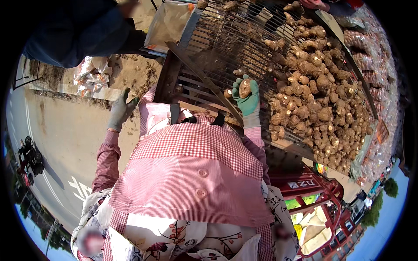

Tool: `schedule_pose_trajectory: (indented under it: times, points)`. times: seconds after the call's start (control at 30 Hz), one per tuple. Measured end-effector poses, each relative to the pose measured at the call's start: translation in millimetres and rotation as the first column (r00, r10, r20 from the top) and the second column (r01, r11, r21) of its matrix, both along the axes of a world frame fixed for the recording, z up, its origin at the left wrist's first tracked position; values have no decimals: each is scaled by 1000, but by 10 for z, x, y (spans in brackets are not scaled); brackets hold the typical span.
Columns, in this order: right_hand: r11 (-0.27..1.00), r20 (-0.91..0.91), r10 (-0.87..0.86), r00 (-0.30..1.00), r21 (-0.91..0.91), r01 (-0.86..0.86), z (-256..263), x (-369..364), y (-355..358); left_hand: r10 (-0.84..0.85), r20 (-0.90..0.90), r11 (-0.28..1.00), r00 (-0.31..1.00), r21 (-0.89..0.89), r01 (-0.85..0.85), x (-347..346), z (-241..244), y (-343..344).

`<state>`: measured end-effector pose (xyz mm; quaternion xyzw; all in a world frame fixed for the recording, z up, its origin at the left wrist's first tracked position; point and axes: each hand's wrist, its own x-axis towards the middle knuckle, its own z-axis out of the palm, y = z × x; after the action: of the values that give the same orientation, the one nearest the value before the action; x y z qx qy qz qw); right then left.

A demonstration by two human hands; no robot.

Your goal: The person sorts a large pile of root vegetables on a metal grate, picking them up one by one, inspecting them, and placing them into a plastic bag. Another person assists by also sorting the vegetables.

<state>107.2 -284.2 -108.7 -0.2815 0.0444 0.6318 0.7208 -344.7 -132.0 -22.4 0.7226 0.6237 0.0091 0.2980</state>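
My right hand (247, 103), in a grey glove with a green coated palm, grips a brown taro corm (245, 88) above the slatted metal rack (225, 44). Two loose corms lie close by: one corm (240, 71) just beyond the fingers, another corm (228, 93) to their left. On the rack's right side is a large pile of taro corms (307, 84), some with pale cut ends. My left hand (121, 110), gloved in grey, hangs at the left beyond the rack's edge. Its thumb and fingers are apart and hold nothing.
A flat bar (205, 81) crosses the rack diagonally. Another person (78, 36) stands at upper left near a lined bin (169, 26); a person's gloved hand (314, 4) shows at top right. Filled clear bags (370, 68) line the right. A red vehicle (303, 182) stands at lower right.
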Motion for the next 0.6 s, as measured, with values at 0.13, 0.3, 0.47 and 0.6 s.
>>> schedule_pose_trajectory:
  times: [0.13,0.3,0.47,0.6]
  points:
    - [988,-68,-152,986,-16,152,265,-158,264,61,729,937,682,-277,212,1787,20,132]
    - [980,298,-86,951,-149,135,390,-71,115,282,766,543,578,-624,562,3413,-208,-269]
    - [897,970,56,237,-153,416,313,183,-365,22,879,551,476,-408,728,3596,-212,-433]
    - [488,709,612,350,-687,537,698,388,-948,382,825,612,415,-563,556,3377,-224,72]
